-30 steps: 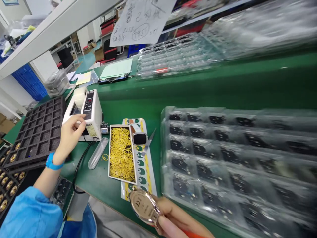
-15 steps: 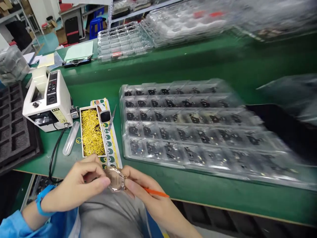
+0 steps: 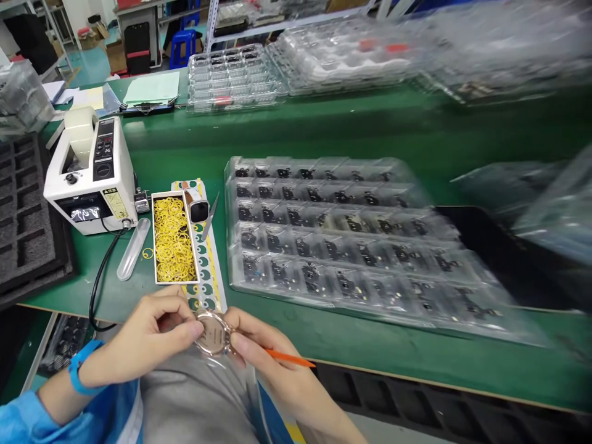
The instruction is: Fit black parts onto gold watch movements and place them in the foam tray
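Observation:
A round, rose-gold watch case (image 3: 213, 333) is held between my two hands over my lap, at the bench's front edge. My left hand (image 3: 160, 333) pinches its left rim with thumb and fingers. On its right side, my right hand (image 3: 259, 345) grips the case near the lug. An orange pointed stick (image 3: 291, 358) pokes out of the right hand, tucked under the thumb; its other end is hidden. Just beyond the hands stands a white box of yellow rings (image 3: 174, 240). Beside that box lie a square-faced watch (image 3: 198, 211) and tweezers (image 3: 211, 217) on a printed sheet (image 3: 203, 265).
A large clear tray (image 3: 333, 240) of small black parts covers the bench's middle. At left are a white tape dispenser (image 3: 92, 172), a clear plastic tube (image 3: 134, 250) and black foam trays (image 3: 32, 222). Clear trays (image 3: 234, 77) and a clipboard (image 3: 152, 89) line the raised back shelf.
The camera view has shifted slightly. Both hands keep hold of the watch case, which is turned a little so that more of its flat face shows.

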The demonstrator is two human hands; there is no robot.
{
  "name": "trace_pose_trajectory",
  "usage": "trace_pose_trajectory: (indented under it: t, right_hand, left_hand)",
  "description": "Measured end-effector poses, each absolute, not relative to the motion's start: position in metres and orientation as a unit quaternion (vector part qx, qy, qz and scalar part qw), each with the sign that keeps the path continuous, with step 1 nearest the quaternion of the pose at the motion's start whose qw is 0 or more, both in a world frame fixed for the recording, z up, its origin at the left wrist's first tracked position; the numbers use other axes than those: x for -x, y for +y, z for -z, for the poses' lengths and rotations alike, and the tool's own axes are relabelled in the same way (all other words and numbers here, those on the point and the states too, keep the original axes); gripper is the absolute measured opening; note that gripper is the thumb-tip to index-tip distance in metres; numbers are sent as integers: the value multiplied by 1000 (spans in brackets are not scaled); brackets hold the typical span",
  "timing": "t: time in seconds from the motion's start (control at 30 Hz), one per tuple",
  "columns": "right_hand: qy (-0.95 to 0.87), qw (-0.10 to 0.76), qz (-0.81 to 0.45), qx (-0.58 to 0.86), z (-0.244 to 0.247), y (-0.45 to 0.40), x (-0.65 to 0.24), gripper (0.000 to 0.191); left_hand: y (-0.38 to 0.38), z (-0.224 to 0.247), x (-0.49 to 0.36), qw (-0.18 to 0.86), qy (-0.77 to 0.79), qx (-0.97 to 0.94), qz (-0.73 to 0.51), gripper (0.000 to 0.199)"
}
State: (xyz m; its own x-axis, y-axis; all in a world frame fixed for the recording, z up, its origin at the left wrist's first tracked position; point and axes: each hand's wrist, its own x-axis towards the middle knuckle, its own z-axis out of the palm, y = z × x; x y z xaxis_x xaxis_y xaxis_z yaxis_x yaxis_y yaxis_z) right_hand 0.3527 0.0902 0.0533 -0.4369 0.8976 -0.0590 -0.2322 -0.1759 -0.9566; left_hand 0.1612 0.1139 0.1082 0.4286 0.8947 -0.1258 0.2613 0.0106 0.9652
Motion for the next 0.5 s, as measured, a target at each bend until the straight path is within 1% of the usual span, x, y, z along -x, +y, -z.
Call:
trace_pose_trajectory:
  t: [0.13,0.2,0.27,0.4,0.47,0.5]
  right_hand:
    - [-501,408,-680,345,-53,89,-351,52]
    - [-508,412,-674,344,-55,88,-349,51]
    - [-517,416,-664,345,-57,88,-348,49]
    - [-528,420,-644,361,-63,90,-347,47]
    - [-528,417,-638,373,-64,92,-347,48]
    - [-531,414,-637,375,-64,93,-348,49]
  left_hand:
    - [112,-107,-163,536,451,-650,-294,28]
    - [109,-107,-165,500,458,-673,-296,26]
    - [106,-108,-166,427,477,-711,-292,23]
    - [102,-111,-156,234,543,-765,-254,14]
    - [104,-111,-151,190,548,-762,-289,8]
    - [106,-111,-149,195,529,-760,-322,4]
